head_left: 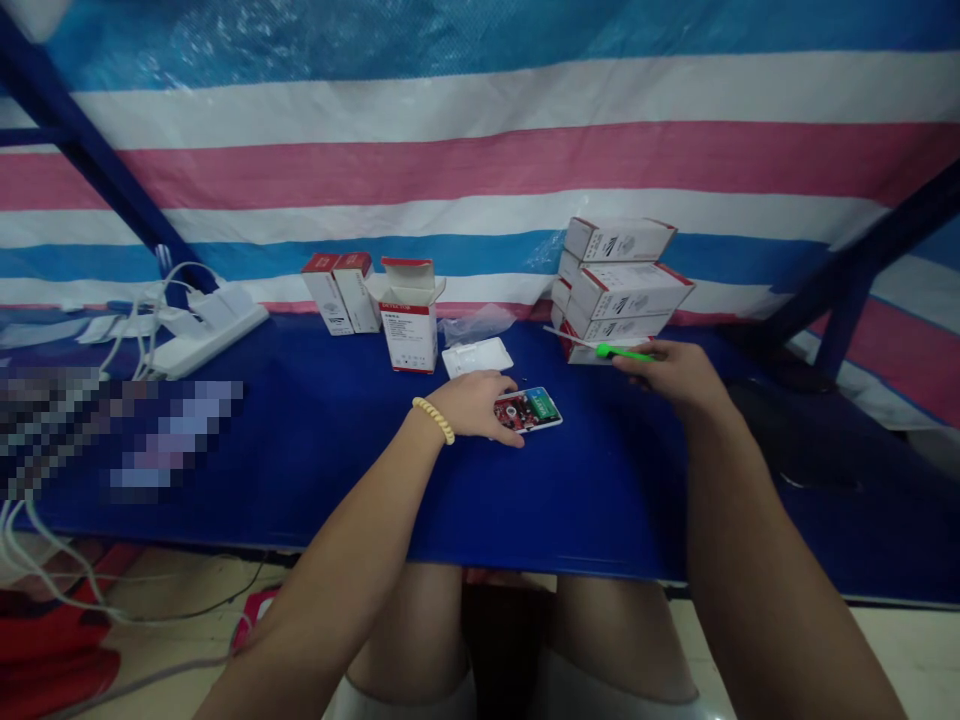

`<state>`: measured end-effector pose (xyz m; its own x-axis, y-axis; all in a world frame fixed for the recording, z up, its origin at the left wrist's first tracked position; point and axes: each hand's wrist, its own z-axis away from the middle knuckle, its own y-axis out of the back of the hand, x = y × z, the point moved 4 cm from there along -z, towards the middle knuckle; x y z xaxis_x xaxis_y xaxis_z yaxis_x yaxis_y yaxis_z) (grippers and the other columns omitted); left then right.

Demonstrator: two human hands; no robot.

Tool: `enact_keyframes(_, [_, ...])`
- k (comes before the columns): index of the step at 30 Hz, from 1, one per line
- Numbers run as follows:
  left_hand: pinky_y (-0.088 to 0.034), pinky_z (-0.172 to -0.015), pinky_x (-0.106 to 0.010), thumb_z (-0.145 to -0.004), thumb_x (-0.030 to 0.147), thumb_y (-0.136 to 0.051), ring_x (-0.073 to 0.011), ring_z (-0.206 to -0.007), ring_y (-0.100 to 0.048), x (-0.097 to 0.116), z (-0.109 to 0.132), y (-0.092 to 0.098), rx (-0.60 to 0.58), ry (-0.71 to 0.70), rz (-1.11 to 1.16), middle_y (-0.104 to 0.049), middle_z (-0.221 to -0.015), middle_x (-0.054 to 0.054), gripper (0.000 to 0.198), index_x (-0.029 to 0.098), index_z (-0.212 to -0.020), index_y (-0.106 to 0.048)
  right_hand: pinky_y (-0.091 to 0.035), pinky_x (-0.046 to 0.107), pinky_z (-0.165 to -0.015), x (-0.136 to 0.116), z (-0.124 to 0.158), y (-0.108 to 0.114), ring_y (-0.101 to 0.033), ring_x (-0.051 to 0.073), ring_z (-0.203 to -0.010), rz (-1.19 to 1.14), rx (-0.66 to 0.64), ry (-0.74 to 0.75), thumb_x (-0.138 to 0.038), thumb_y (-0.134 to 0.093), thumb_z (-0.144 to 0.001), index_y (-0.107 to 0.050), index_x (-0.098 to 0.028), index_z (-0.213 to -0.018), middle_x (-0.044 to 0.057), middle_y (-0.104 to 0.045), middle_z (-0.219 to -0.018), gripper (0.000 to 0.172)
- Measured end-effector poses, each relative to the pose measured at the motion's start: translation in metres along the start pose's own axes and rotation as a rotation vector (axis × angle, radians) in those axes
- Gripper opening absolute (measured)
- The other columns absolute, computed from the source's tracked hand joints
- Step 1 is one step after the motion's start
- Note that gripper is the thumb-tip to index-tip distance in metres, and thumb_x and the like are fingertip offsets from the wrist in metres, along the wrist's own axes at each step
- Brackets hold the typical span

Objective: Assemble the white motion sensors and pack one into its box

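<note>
My left hand grips the left end of a small detector that lies on the blue table. Its white case is off on top, showing a red circuit board and a green part. In my right hand, fingers closed, is a screwdriver with a bright green handle. Its thin shaft points left, raised in front of the stacked boxes and apart from the detector. Just behind my left hand lies a white plastic cover.
An open carton stands behind the cover, beside two closed cartons and a clear plastic bag. Several white-and-red boxes are stacked at the back right. A power strip with cables sits left; a dark flat object lies right.
</note>
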<state>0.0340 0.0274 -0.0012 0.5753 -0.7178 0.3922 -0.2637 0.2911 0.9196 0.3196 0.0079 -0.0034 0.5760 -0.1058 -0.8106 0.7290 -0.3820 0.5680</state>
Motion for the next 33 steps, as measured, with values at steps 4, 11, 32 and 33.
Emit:
enact_keyframes(4, [-0.048, -0.092, -0.038, -0.075, 0.056, -0.071, -0.0261, -0.105, -0.061, 0.000, 0.001, 0.011, 0.313, -0.069, 0.041, -0.063, -0.116, -0.013, 0.066, 0.014, -0.123, -0.058, -0.038, 0.023, -0.042, -0.017, 0.009, 0.006, -0.050, 0.011, -0.044, -0.463, 0.272, 0.004, -0.030, -0.085, -0.047, -0.058, -0.019, -0.077, -0.003, -0.055, -0.052, 0.042])
enact_keyframes(11, [-0.047, -0.097, -0.040, -0.092, 0.031, -0.056, -0.0216, -0.110, -0.059, -0.009, 0.001, 0.024, 0.671, -0.083, 0.207, -0.066, -0.116, -0.010, 0.029, 0.016, -0.115, -0.065, -0.045, 0.027, -0.044, -0.054, 0.021, -0.025, -0.055, 0.012, -0.049, -0.780, 0.272, 0.353, -0.031, -0.087, -0.052, -0.055, -0.019, -0.080, -0.004, -0.059, -0.063, 0.044])
enact_keyframes(32, [-0.040, -0.068, -0.026, -0.085, 0.017, -0.051, -0.0120, -0.069, -0.053, -0.015, -0.009, 0.003, 0.155, -0.100, 0.615, -0.062, -0.075, -0.001, 0.014, 0.013, -0.084, -0.064, -0.058, 0.036, -0.071, -0.118, 0.027, -0.100, -0.065, 0.017, -0.081, -0.616, -0.145, 0.662, -0.048, -0.074, -0.075, -0.031, -0.036, -0.148, 0.003, -0.067, -0.101, 0.085])
enact_keyframes(33, [-0.039, -0.067, -0.026, -0.085, 0.018, -0.050, -0.0119, -0.068, -0.052, -0.015, -0.008, 0.003, 0.149, -0.097, 0.602, -0.060, -0.073, 0.000, 0.014, 0.013, -0.083, -0.063, -0.058, 0.036, -0.071, -0.115, 0.027, -0.100, -0.064, 0.017, -0.079, -0.611, -0.134, 0.663, -0.048, -0.073, -0.076, -0.030, -0.037, -0.149, 0.003, -0.067, -0.102, 0.086])
